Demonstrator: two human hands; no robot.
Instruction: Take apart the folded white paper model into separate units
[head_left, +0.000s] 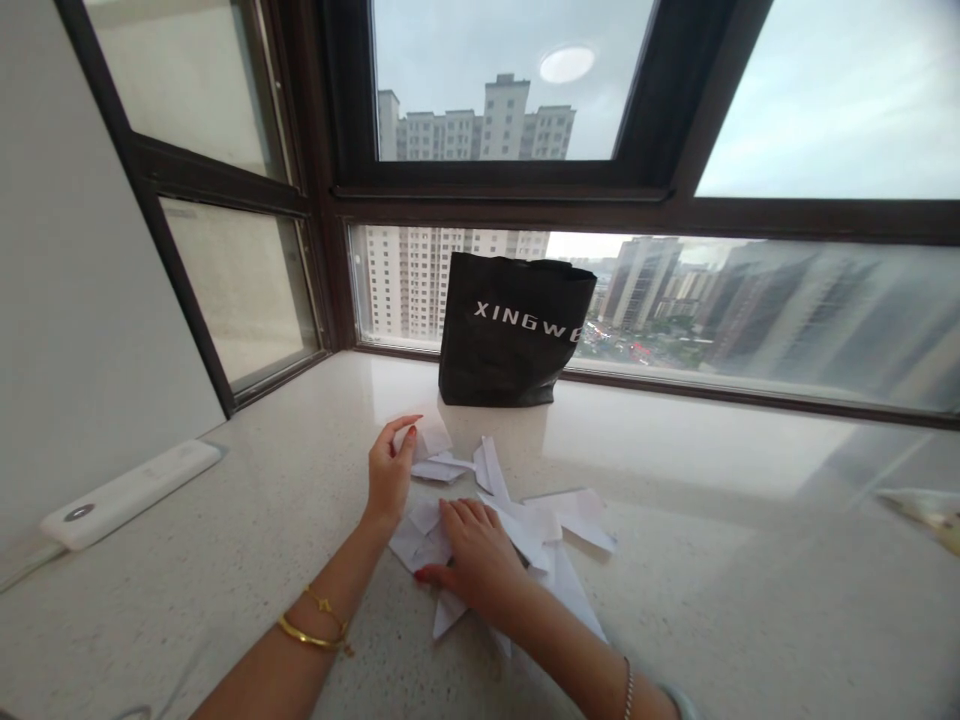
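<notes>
My left hand (391, 470) pinches a small piece of white paper (433, 436) between thumb and fingers, raised just over the counter. Below it lie folded paper pieces (441, 467). My right hand (480, 550) is closed over a loose heap of white paper (536, 525), its fingers bent down onto the pieces and its thumb out to the left. Some sheets stick out beyond it, among them a folded strip (574, 515) to the right. A dark edge (520, 556) shows beneath the right hand; what it belongs to is hidden.
A black bag with white lettering (514, 335) stands upright behind the papers, against the window. On the left, a white power strip (135, 492) with a cable lies along the wall. The speckled white counter (720, 600) extends to both sides. A pale object (926, 510) sits at the right edge.
</notes>
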